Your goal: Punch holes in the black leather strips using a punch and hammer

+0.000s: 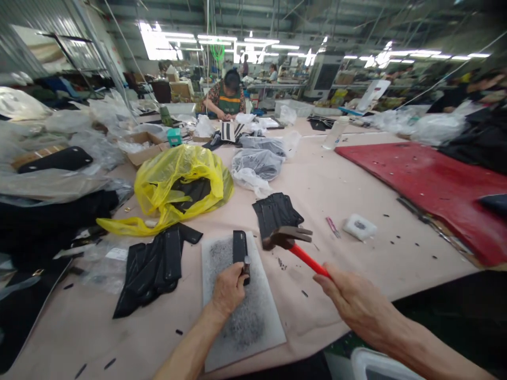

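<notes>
The left hand (229, 287) is closed narrowly, with its thumb and fingers pinched around a short metal punch (247, 262), which stands about upright. Directly below and beyond this grip there is a flat black strip (240, 244), lying lengthwise away from the person on a white board (273, 330) with dark, worn marks. The punch is at the near end of the strip, by its right side; the fingers partly cover this end, so I cannot tell whether the tip of the punch touches the strip. The far part of the strip extends uncovered past the fingertips. The right hand (348, 290) is wrapped around the red handle of a claw hammer (309, 258), near the end of it. The hammer is tilted, its striking face is turned to the left toward the punch, but well apart from it, and its claw points to the right. Behind the hammer head lies a stack of black pieces (279, 208), and to the left of the board a fanned pile of similar black pieces (158, 264) rests on the pinkish table (317, 190), near a yellow plastic bag (154, 177).
</notes>
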The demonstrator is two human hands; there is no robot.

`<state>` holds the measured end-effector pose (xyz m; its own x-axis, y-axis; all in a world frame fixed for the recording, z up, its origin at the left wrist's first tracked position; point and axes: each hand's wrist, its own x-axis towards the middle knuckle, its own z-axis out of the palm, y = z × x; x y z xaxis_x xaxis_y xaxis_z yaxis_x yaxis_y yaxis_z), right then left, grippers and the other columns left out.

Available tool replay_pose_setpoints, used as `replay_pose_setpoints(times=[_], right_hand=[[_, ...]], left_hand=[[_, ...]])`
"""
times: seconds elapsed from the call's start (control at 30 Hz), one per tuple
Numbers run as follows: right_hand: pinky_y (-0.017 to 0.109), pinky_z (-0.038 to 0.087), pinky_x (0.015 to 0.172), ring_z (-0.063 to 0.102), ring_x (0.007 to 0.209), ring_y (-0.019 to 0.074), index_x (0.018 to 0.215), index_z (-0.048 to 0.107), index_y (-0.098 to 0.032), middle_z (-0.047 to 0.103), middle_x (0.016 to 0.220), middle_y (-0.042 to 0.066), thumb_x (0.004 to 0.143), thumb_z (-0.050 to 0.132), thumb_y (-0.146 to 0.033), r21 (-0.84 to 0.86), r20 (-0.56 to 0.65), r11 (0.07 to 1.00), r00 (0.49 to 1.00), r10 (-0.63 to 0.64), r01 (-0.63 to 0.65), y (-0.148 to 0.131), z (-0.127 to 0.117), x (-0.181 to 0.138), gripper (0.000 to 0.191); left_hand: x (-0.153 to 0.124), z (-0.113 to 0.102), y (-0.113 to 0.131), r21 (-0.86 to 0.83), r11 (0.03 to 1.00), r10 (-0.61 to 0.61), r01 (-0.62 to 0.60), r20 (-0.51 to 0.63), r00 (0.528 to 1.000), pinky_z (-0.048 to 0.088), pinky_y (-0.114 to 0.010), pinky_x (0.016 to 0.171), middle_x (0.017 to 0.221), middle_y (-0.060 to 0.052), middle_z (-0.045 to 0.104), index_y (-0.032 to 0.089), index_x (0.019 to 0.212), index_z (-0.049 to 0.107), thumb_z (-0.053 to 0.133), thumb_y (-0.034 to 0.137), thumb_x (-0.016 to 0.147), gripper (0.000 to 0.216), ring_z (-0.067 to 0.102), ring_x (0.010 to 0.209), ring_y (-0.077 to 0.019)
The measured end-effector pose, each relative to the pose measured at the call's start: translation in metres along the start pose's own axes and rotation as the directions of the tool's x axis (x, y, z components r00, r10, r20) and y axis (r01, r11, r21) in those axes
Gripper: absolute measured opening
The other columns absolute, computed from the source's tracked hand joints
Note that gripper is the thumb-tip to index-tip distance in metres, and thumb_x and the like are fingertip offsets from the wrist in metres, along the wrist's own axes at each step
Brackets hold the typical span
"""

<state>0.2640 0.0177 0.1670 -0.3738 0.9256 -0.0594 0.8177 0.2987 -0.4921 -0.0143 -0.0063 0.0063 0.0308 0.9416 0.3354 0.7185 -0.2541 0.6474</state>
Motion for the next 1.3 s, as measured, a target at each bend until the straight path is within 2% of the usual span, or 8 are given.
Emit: replay_pose_setpoints(times=[0.17,0.27,0.4,0.53,0.73,0.9,1.17,1.3], right_hand=[[0.026,0.031,0.046,0.043,0.045,0.0146,0.069,0.043,-0.024,0.046,0.053,-0.003,0.096,0.026,-0.050,0.210,0.228,0.900,0.915,0.334,-0.381,0.074,0.058,-0.001,0.042],[0.030,0.042,0.055,0.054,0.056,0.0189,0.080,0.054,-0.021,0.058,0.067,0.003,0.096,0.030,-0.043,-0.003,0.112,0.945,0.939,0.326,-0.328,0.093,0.090,-0.001,0.036],[0.043,0.044,0.091,0.057,0.108,0.0285,0.121,0.056,-0.017,0.060,0.121,0.016,0.093,0.043,-0.028,-0.195,-0.163,0.981,0.986,-0.027,-0.005,0.050,0.106,0.017,0.033],[0.049,0.030,0.110,0.038,0.134,0.0292,0.136,0.049,-0.022,0.045,0.148,0.009,0.086,0.056,-0.027,-0.033,-0.024,0.959,0.959,-0.284,0.283,-0.012,0.129,0.052,0.051],[0.057,0.019,0.114,0.022,0.145,0.0295,0.141,0.046,-0.025,0.040,0.153,0.006,0.086,0.055,-0.024,0.099,0.054,0.968,0.970,-0.236,0.230,-0.028,0.173,0.065,0.056],[0.057,0.017,0.114,0.021,0.146,0.0296,0.142,0.045,-0.023,0.039,0.154,0.008,0.085,0.057,-0.023,0.126,0.064,0.960,0.963,-0.261,0.251,-0.020,0.172,0.062,0.058],[0.054,0.017,0.116,0.026,0.144,0.0269,0.136,0.049,-0.019,0.041,0.151,0.010,0.077,0.053,-0.012,0.225,-0.007,0.939,0.964,-0.264,0.259,-0.012,0.171,0.053,0.059],[0.053,0.022,0.113,0.030,0.140,0.0318,0.137,0.046,-0.015,0.036,0.153,0.017,0.082,0.057,-0.025,0.138,-0.092,0.980,0.987,-0.134,0.145,-0.024,0.170,0.058,0.057]], left_hand=[[-0.002,0.002,-0.004,-0.036,0.999,-0.004,0.003,-0.014,1.000,0.053,-0.032,0.071,0.078,-0.004,0.070,0.022,0.090,0.061,0.053,0.010,0.084,0.016,0.069,0.078,-0.0213],[-0.002,0.002,-0.005,-0.040,0.999,-0.016,0.015,-0.024,1.000,0.054,-0.032,0.069,0.079,-0.004,0.071,0.022,0.091,0.062,0.054,0.011,0.084,0.015,0.069,0.077,-0.0213],[-0.001,0.003,-0.007,-0.043,0.999,-0.032,0.032,-0.006,0.999,0.056,-0.033,0.073,0.087,-0.006,0.073,0.020,0.095,0.064,0.053,0.013,0.086,0.017,0.070,0.082,-0.0218],[0.000,0.002,-0.007,-0.054,0.997,-0.045,0.045,0.002,0.999,0.058,-0.033,0.074,0.089,-0.007,0.074,0.020,0.096,0.067,0.051,0.016,0.087,0.019,0.071,0.081,-0.0214],[0.003,-0.002,-0.002,-0.200,0.961,-0.205,0.193,-0.041,0.978,0.058,-0.038,0.085,0.099,-0.008,0.076,0.019,0.099,0.071,0.052,0.023,0.086,0.023,0.071,0.094,-0.0240],[0.008,-0.020,-0.007,-0.410,0.813,-0.528,0.413,-0.221,0.820,0.057,-0.036,0.085,0.099,-0.010,0.077,0.015,0.101,0.068,0.052,0.036,0.091,0.029,0.072,0.093,-0.0229],[-0.021,-0.036,-0.011,-0.240,0.874,-0.470,0.423,-0.199,0.860,0.055,-0.039,0.089,0.100,-0.009,0.076,0.017,0.099,0.072,0.056,0.039,0.088,0.029,0.070,0.097,-0.0256],[-0.027,-0.029,-0.008,-0.218,0.892,-0.440,0.396,-0.214,0.872,0.057,-0.040,0.087,0.099,-0.010,0.076,0.018,0.098,0.073,0.055,0.038,0.087,0.029,0.071,0.096,-0.0266]])
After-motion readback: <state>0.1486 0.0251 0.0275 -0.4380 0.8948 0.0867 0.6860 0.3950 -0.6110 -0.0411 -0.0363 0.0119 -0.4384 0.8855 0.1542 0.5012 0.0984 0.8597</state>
